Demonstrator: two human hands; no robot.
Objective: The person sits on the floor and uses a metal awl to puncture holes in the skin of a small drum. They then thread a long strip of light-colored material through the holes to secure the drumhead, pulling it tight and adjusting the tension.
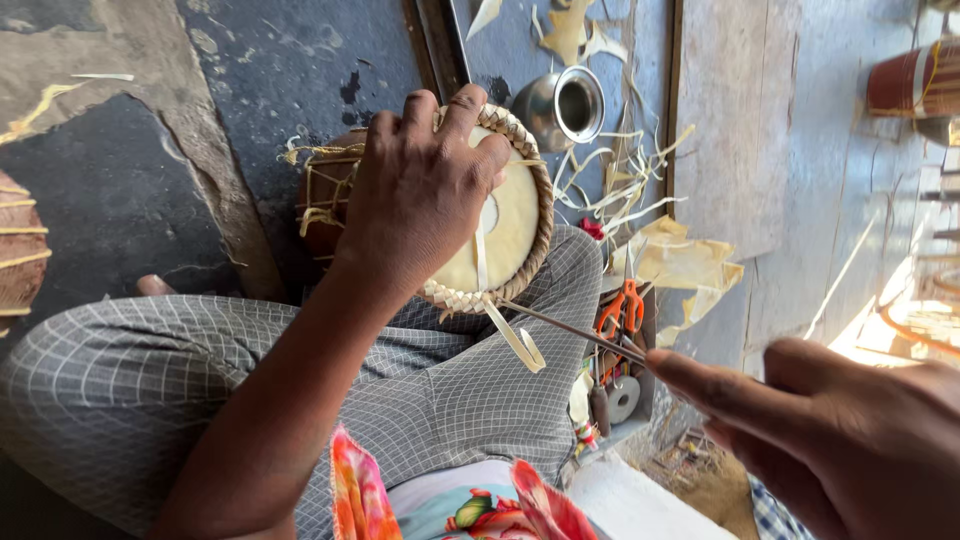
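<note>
A small round drum (510, 225) with a pale skin head and a braided rim rests on my lap, tilted toward me. My left hand (420, 190) lies spread over the top of the drum head, fingers curled over the rim. A pale leather strap (510, 335) hangs from the rim's lower edge. My right hand (830, 440) at the lower right pinches a thin metal rod (570, 328) whose tip reaches the strap near the rim.
A steel cup (565, 105) stands on the floor beyond the drum, among pale leather strips and scraps (610, 190). Orange-handled scissors (622, 310) lie in a small tool tray at my right knee. Another drum (20, 240) sits at the left edge.
</note>
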